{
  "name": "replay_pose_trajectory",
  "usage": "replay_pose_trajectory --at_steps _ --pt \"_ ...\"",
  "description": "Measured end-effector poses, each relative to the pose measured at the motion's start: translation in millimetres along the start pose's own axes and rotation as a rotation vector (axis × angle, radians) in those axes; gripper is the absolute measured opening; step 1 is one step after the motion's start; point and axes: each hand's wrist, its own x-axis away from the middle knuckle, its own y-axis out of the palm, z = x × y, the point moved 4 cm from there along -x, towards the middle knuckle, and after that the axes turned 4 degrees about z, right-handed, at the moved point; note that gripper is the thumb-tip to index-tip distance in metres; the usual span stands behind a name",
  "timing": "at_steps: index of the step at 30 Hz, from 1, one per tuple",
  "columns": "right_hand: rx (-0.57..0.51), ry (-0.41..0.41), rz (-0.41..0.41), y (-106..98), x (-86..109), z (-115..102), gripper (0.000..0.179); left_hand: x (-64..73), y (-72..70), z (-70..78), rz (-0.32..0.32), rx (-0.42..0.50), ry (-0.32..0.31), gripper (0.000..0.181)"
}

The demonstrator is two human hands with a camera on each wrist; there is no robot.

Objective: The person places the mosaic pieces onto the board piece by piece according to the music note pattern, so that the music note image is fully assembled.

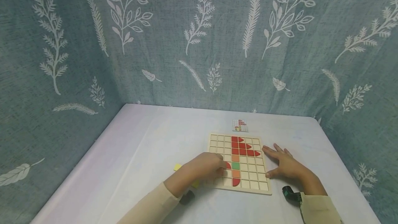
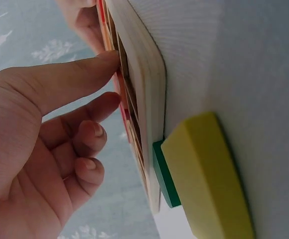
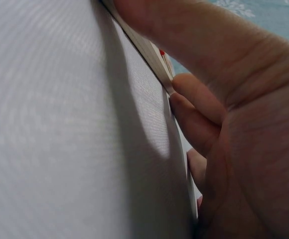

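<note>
A wooden grid board point(image 1: 255, 186) lies on the table, with red, orange and green tiles in some cells. My left hand point(image 1: 206, 166) reaches over its left part. Thumb and index finger pinch a red rounded tile point(image 1: 228, 165) at the board's surface, left of a green square tile point(image 1: 236, 166); the hand hides part of it. In the left wrist view the other fingers of my left hand point(image 2: 30, 149) are loosely curled. My right hand point(image 1: 286, 164) rests at the board's right edge, fingers spread, thumb and fingertips touching the rim point(image 3: 147, 52).
Behind the board lies a small pattern card point(image 1: 240, 126). Left of the board are a yellow block point(image 2: 204, 174) and a dark green block point(image 2: 165, 174), partly hidden by my left arm in the head view. Patterned cloth point(image 1: 199, 44) walls the table's back and sides.
</note>
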Motion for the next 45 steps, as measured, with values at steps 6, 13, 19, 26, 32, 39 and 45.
replay_pose_trajectory --at_steps 6,13,19,26,32,39,45 --pt "0.001 0.000 -0.003 -1 0.9 -3 0.121 1.4 0.2 -0.2 0.007 0.012 0.002 0.013" --pt "-0.011 0.003 -0.006 -1 -0.9 -4 0.122 1.9 -0.3 -0.4 0.003 0.015 -0.001 0.014" --pt "0.000 -0.009 -0.003 0 -0.8 -4 0.121 3.4 -1.7 0.5 0.019 0.024 0.014 0.016" --pt "0.003 -0.012 0.000 -1 -0.4 -7 0.121 12.2 -6.5 -6.9 0.020 0.032 -0.020 0.014" --pt "0.014 -0.020 -0.002 -1 0.2 -7 0.119 25.5 -10.1 -17.8 0.012 0.047 -0.058 0.015" --pt "0.005 -0.017 -0.006 -2 -0.1 -3 0.120 47.6 -12.1 -29.4 0.031 -0.003 -0.003 0.020" --pt "0.003 -0.029 0.000 0 0.1 -1 0.119 59.9 -12.9 -39.3 0.009 0.071 -0.114 0.027"
